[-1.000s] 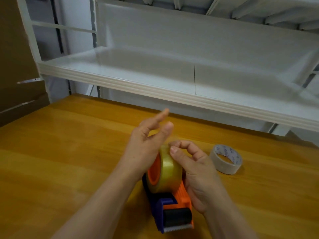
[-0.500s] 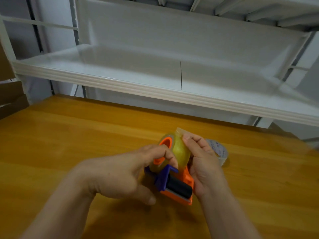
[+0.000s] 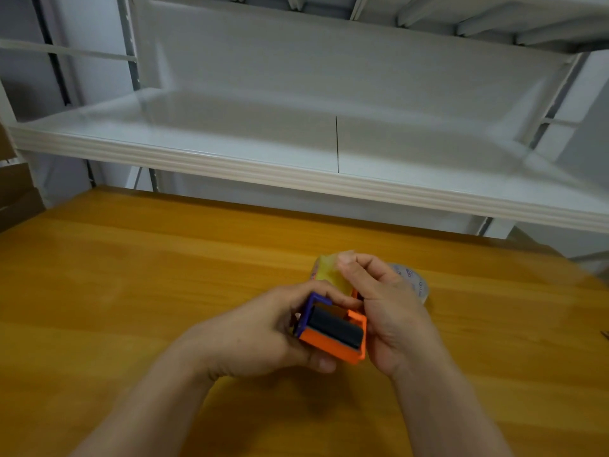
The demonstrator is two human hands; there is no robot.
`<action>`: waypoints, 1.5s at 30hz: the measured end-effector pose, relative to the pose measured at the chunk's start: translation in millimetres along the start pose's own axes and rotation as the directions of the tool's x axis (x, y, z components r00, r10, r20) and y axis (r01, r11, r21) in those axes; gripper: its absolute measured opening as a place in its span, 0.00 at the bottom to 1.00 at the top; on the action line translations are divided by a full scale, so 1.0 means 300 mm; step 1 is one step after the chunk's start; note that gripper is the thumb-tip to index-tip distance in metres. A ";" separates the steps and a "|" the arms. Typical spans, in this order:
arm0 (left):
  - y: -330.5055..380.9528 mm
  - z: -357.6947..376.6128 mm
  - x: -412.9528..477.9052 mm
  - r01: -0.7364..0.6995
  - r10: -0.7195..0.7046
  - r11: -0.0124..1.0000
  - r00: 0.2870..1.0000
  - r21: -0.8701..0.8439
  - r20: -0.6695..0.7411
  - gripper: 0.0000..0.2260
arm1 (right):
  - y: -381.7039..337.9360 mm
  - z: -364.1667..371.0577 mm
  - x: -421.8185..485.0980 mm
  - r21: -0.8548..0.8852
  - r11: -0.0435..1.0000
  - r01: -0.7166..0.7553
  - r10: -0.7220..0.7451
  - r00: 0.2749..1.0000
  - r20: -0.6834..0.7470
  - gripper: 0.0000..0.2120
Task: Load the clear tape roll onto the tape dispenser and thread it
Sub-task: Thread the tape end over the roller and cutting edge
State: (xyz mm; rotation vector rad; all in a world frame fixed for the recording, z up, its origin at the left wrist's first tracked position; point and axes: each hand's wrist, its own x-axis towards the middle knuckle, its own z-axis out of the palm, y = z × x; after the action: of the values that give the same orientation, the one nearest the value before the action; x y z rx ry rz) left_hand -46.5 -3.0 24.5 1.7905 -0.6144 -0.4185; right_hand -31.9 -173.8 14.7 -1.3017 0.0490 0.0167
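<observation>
Currently left hand (image 3: pixel 260 338) gripping tape dispenser (image 3: pixel 329 345) over counter (image 3: pixel 131 291); right hand (image 3: pixel 392 308) pinching loose end of clear tape roll (image 3: pixel 329 274) mounted on it.

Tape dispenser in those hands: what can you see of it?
The tape dispenser looks plastic: orange body, purple side plate on its left, black roller across the near end. A yellowish clear tape roll sits at its far end. It points its roller end toward the camera, over the wooden table; whether it touches the table cannot be told. The left hand grips its left side; the right hand lies against its right side and pinches the tape's loose end above the roll.
</observation>
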 end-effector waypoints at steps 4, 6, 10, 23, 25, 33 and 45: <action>0.003 -0.001 0.001 0.020 -0.020 1.000 1.000 -0.024 -0.005 0.28 | -0.012 -0.029 0.007 -0.110 0.994 0.015 -0.019 0.999 -0.037 0.06; 0.006 -0.001 0.000 0.019 -0.019 0.999 1.000 -0.031 -0.006 0.26 | -0.013 -0.043 0.016 -0.224 0.972 0.077 -0.094 0.994 -0.062 0.05; 0.011 -0.002 -0.001 -0.009 0.008 1.000 0.999 -0.022 -0.038 0.22 | -0.016 -0.040 0.018 -0.302 0.936 0.181 -0.206 0.977 -0.053 0.04; 0.000 -0.001 0.008 -0.109 0.108 0.991 0.994 0.083 0.009 0.16 | -0.030 -0.053 0.017 -0.393 0.869 0.300 -0.349 0.935 -0.058 0.05; -0.004 0.004 0.010 -0.123 0.124 0.989 0.992 0.082 -0.003 0.15 | -0.033 -0.054 0.016 -0.438 0.842 0.314 -0.375 0.925 -0.058 0.05; 0.001 -0.005 -0.002 -0.143 0.141 0.986 0.990 -0.088 -0.031 0.13 | -0.030 -0.016 -0.008 -0.567 0.729 0.383 -0.482 0.876 -0.028 0.06; -0.012 -0.027 -0.004 -0.172 0.168 0.979 0.985 -0.104 -0.046 0.13 | -0.033 0.007 -0.041 -0.635 0.649 0.419 -0.549 0.836 -0.009 0.05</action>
State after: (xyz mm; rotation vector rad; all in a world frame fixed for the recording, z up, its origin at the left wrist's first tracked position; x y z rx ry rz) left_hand -42.1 4.8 23.3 1.6249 -0.7002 -0.2949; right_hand -43.6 -174.3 25.2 -1.9388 -0.1535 -0.6225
